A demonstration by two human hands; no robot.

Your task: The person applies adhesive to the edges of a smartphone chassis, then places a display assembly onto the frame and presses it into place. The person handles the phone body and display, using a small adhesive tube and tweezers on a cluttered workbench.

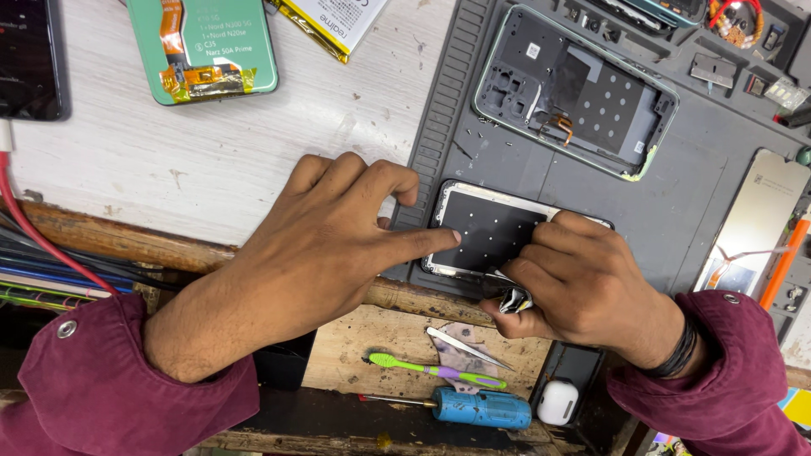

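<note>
The phone screen panel (490,228) lies face down at the near edge of the grey work mat (676,211), its back a black sheet dotted with small pale points inside a thin pale rim. The left hand (329,245) presses on it, index finger stretched flat across the panel's left end, other fingers curled on the mat's ribbed border, gripping nothing. The right hand (583,287) covers the panel's right corner, thumb and fingers pinched tight on a small shiny crumpled strip (514,300) at the panel's near edge. Farther back on the mat sits an opened phone frame (574,93). Just off the mat's near edge, on the wooden ledge, lie tweezers (465,346), a green toothbrush (431,368) and a blue tool (477,408).
</note>
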